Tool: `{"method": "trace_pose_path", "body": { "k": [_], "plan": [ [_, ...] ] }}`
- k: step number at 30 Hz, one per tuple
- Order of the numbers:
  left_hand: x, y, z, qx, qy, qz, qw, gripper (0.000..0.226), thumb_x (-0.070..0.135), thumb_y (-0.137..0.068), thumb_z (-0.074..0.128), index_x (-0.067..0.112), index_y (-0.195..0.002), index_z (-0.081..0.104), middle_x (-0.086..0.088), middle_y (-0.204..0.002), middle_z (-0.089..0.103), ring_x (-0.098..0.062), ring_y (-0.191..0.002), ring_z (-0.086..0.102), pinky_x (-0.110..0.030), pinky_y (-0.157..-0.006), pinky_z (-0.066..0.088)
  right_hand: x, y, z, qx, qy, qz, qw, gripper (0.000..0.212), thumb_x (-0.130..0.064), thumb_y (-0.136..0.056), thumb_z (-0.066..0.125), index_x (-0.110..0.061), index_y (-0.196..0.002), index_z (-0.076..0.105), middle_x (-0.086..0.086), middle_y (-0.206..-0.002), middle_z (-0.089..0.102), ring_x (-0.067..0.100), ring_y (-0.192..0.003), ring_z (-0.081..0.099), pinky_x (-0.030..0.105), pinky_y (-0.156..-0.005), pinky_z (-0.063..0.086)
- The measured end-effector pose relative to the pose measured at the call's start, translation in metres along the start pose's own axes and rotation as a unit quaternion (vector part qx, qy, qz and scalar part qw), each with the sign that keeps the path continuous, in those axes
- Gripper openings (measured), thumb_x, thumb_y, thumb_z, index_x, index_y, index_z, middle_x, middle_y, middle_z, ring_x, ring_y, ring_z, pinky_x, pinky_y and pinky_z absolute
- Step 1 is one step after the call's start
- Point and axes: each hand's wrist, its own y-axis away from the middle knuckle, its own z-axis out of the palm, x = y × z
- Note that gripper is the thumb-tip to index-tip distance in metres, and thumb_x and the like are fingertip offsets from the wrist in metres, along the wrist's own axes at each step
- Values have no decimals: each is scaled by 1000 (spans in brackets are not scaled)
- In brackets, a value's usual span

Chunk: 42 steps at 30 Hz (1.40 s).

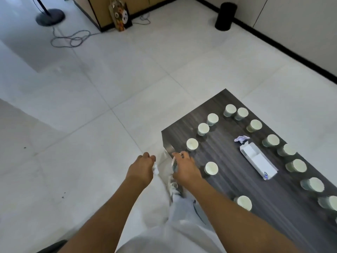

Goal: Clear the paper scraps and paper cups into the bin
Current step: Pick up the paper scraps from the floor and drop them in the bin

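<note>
Several paper cups stand upside down on the dark wooden table (228, 179), among them one (192, 144) near the corner and one (211, 168) beside my right hand. Further along the table lies a crumpled paper scrap (241, 139). My left hand (141, 169) is off the table's edge, over the floor, and pinches a small white paper scrap (155, 170). My right hand (186, 169) is at the table's corner, its fingers curled round what looks like a paper cup (174, 162) on its side. A black cylindrical bin (225, 16) stands on the floor far off by the wall.
A long white paper box (258, 161) lies in the middle of the table. My legs in light trousers (180, 212) are beside the table edge. A lamp base (50, 17), a loose cable (73, 39) and a patterned bag (120, 16) sit on the tiled floor at the far left.
</note>
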Motion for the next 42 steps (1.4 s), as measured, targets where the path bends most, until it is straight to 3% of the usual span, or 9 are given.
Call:
{"method": "trace_pose_path", "body": {
  "k": [4,14,20,25,30,35,42],
  "plan": [
    [-31,-61,-32,-5,-5,-1,1000,25,8,-88,51,15,-111,54,-3,-113,50,-21,-103,51,-34,-76,51,-26,-69,-18,-6,1,-6,1000,62,-14,-89,59,-24,-145,34,6,-142,31,29,-127,36,39,-103,41],
    [-91,-241,-159,10,3,0,1000,27,9,-90,49,15,-116,55,-3,-116,51,-21,-105,52,-34,-84,50,-102,-257,-103,2,-27,10,1000,69,-8,-82,61,-22,-144,33,7,-138,33,28,-122,39,36,-93,45],
    [-124,-353,-223,0,1,30,1000,30,5,-89,47,16,-116,56,-3,-115,52,-21,-103,54,-31,-80,48,-138,-363,-154,21,-37,38,998,68,-9,-82,62,-21,-143,35,8,-139,32,28,-121,38,34,-91,45],
    [-156,-466,-293,-4,14,68,998,24,9,-86,53,12,-109,59,-6,-111,53,-24,-101,56,-36,-83,49,-171,-467,-200,55,-51,75,994,66,-10,-82,62,-20,-142,36,7,-138,33,29,-119,40,34,-90,47],
    [-180,-572,-369,-7,26,97,995,19,7,-83,56,10,-101,61,-4,-104,54,-20,-89,56,-23,-72,40,-208,-551,-251,72,-94,116,986,69,-10,-82,62,-24,-144,34,4,-140,31,25,-122,39,33,-90,48],
    [-157,-669,-412,-35,9,139,990,16,9,-82,60,10,-98,61,-3,-102,53,-21,-91,58,-22,-71,39,-196,-613,-303,84,-110,179,974,70,-9,-82,63,-24,-144,33,3,-138,33,24,-121,39,37,-89,50],
    [-59,-831,-452,-65,-30,203,977,18,8,-84,57,14,-101,59,-3,-107,54,-21,-95,58,-28,-76,46,-133,-737,-412,114,-114,203,966,72,-12,-82,67,-23,-145,32,6,-139,34,26,-123,41,37,-93,50]
  ]
}}
